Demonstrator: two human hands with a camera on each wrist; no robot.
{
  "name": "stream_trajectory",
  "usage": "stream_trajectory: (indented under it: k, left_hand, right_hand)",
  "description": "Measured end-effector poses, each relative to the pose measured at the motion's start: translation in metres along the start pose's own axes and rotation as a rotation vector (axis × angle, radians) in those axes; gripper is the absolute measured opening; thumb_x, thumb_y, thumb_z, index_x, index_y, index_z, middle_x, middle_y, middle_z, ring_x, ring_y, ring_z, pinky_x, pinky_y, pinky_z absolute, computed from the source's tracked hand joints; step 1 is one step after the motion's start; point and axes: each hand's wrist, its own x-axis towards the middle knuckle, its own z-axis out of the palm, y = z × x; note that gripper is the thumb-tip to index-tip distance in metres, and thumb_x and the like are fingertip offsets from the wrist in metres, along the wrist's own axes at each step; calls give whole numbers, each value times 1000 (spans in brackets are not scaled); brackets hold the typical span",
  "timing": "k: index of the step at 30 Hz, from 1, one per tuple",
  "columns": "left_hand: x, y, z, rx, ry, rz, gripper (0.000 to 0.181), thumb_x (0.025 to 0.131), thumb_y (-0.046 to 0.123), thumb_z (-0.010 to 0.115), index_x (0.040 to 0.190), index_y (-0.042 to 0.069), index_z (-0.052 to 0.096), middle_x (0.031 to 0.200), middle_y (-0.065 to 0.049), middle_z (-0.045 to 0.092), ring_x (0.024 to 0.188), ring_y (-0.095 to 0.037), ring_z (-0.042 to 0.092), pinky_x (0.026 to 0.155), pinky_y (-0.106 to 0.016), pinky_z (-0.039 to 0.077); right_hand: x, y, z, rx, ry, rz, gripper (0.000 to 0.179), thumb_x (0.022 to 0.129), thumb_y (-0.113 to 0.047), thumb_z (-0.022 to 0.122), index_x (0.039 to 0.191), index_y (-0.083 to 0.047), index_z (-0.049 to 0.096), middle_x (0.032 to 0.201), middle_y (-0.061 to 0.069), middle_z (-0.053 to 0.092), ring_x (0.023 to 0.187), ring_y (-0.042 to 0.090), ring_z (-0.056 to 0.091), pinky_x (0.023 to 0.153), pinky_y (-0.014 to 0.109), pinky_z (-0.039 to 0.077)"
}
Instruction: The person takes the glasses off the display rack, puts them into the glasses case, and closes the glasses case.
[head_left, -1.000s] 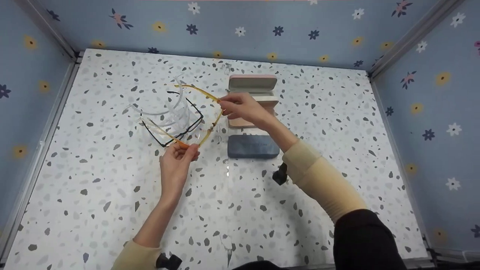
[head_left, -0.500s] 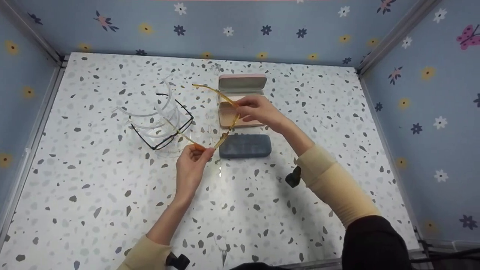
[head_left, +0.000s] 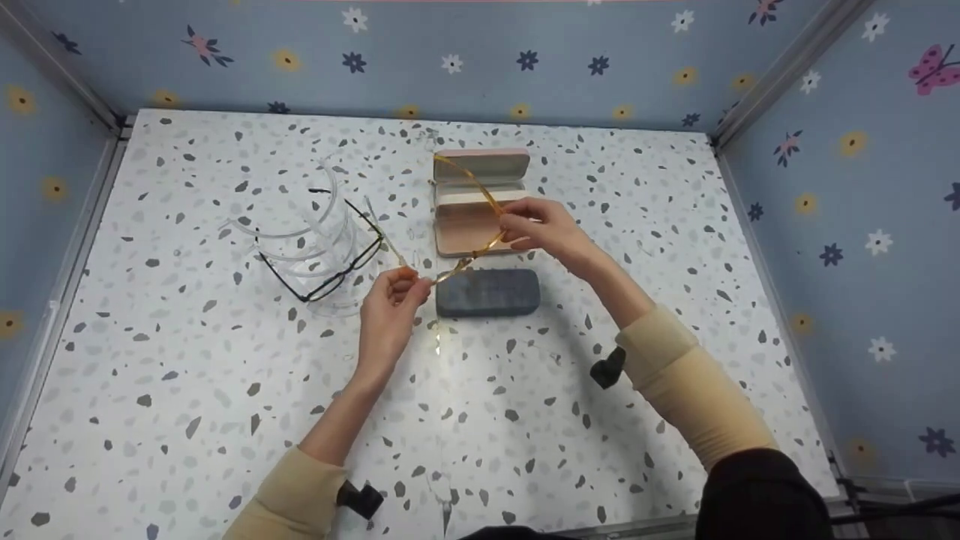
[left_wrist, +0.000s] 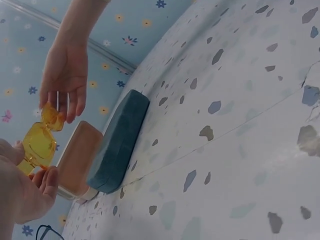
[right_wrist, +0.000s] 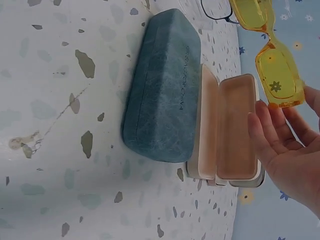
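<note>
Both hands hold a pair of yellow-tinted glasses (head_left: 466, 262) in the air, temples spread and pointing away from the person. My left hand (head_left: 388, 319) pinches the left end of the frame near the hinge; in the left wrist view its thumb and fingers grip the yellow lens edge (left_wrist: 40, 142). With thumb and fingers, my right hand (head_left: 551, 234) pinches the opposite end. Below the glasses lies a closed blue-grey glasses case (head_left: 489, 293). Behind it, partly hidden by the right hand, stand open cases, the nearer with a peach lining (right_wrist: 237, 127), the rear with a raised lid (head_left: 481, 166).
Black-framed glasses (head_left: 341, 275) rest on a clear plastic stand (head_left: 289, 226) left of the cases. The speckled white tabletop (head_left: 225, 420) meets a flowered blue panel (head_left: 487, 67) at the back and similar panels at both sides.
Both hands have carried the yellow glasses rightward, from over the clear stand to above the cases. The head view has shifted slightly. The cases and black-framed glasses stay where they were.
</note>
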Motion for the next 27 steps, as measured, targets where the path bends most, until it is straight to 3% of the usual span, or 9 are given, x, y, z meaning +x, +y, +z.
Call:
stream_trajectory:
  k: [3,10,16,27]
  left_hand:
    - [7,1,-2,19,-17,34,42,101,27,68,133,3,60,119,-15,69,105,-23,70,89,-28,56]
    - [21,5,-3,54,-42,88,42,102,26,66,139,6,61,121,-15,70,109,-25,70,97,-35,57]
    - [29,8,-1,64,-46,105,43,104,25,63,143,8,60,122,-15,70,110,-27,69,95,-35,57]
    - [37,14,0,124,-67,114,48,105,31,61,150,14,55,121,-12,72,113,-24,69,103,-37,54]
  right_hand:
    - [-4,6,0,39,43,-2,32,104,-27,62,126,-4,66,115,15,68,103,21,72,99,47,59]
    - [-17,20,2,95,164,-16,27,103,-21,64,122,-2,67,107,7,70,98,17,73,93,41,62]
    - [-24,30,7,127,247,-55,38,102,-19,66,131,5,63,107,10,72,95,14,73,88,35,63]
    - [-35,37,19,88,363,-97,31,101,-16,65,130,-5,68,106,20,73,94,18,75,88,36,64]
